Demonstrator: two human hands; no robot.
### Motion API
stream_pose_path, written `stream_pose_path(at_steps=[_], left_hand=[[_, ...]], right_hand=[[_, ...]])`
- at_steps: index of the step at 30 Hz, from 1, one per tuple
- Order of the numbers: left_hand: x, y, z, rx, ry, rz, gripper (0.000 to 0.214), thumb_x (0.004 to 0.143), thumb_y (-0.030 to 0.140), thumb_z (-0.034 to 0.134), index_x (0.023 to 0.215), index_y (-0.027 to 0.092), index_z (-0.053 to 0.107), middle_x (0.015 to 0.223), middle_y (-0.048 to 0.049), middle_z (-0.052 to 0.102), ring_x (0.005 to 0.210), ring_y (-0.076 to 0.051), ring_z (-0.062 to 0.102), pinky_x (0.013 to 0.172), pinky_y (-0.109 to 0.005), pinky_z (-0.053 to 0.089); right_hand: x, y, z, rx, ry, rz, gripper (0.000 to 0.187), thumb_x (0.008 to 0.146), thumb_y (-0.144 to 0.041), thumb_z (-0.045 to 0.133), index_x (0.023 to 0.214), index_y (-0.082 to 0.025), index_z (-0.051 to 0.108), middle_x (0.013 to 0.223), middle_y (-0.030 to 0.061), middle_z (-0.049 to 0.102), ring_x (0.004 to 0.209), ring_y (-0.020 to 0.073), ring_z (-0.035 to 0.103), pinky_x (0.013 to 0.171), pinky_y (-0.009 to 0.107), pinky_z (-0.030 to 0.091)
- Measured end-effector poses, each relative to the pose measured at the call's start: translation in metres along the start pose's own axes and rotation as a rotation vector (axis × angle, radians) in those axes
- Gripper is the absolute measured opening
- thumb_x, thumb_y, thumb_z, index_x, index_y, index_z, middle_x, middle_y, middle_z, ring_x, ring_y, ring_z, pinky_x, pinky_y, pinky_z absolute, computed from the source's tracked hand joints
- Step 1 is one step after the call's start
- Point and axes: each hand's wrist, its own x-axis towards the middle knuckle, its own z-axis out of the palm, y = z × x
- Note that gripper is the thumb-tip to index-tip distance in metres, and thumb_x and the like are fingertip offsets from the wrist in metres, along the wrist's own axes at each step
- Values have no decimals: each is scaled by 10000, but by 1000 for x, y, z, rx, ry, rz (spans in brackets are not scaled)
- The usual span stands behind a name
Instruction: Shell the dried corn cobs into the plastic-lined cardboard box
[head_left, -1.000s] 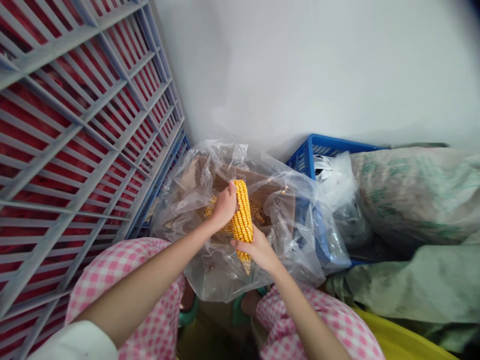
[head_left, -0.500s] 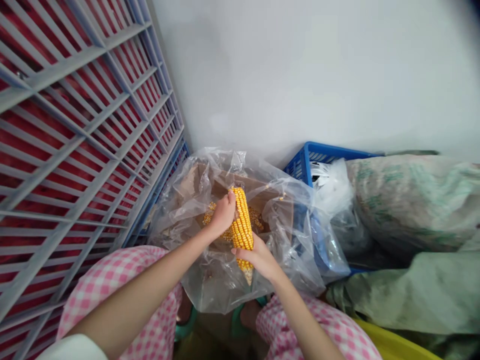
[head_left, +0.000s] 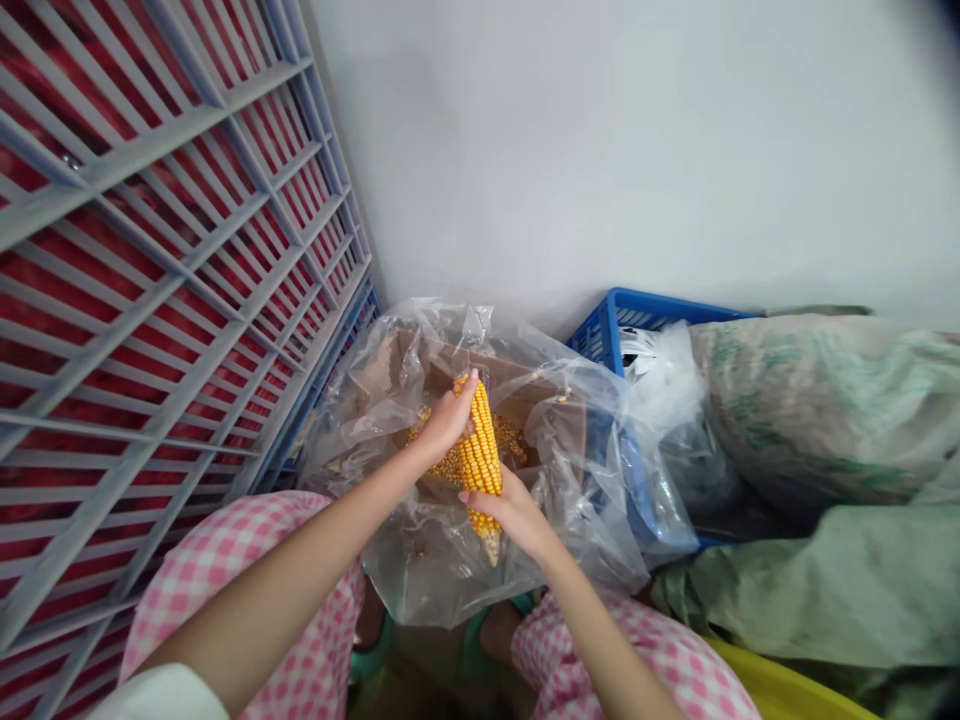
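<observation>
now | left hand grips corn cob | right hand grips it lower | over plastic bag

The left hand curls above the right hand, both apparently closed in a grip.
</observation>
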Motion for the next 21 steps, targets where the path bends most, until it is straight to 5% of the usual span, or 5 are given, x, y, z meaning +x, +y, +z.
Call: stream_pose_path(at_steps=[6, 21], left_hand=[[4, -11, 3, 113, 182, 110, 526, 756, 615, 304, 734, 162, 571, 672, -67, 591, 655, -188, 544, 603, -278, 384], [13, -21, 1, 112, 258, 41, 505, 797, 534, 263, 645, 158, 564, 556, -63, 586, 591, -175, 560, 563, -254, 395]], right_hand=[[1, -8, 11, 14, 3, -8, 278, 610, -273, 626, 823, -167, 481, 698, -28, 447, 616, 98, 378, 551, 217, 309], [0, -9, 17, 211, -3, 24, 229, 616, -244, 614, 750, -163, 447, 666, -36, 413, 592, 90, 364, 539, 219, 300]])
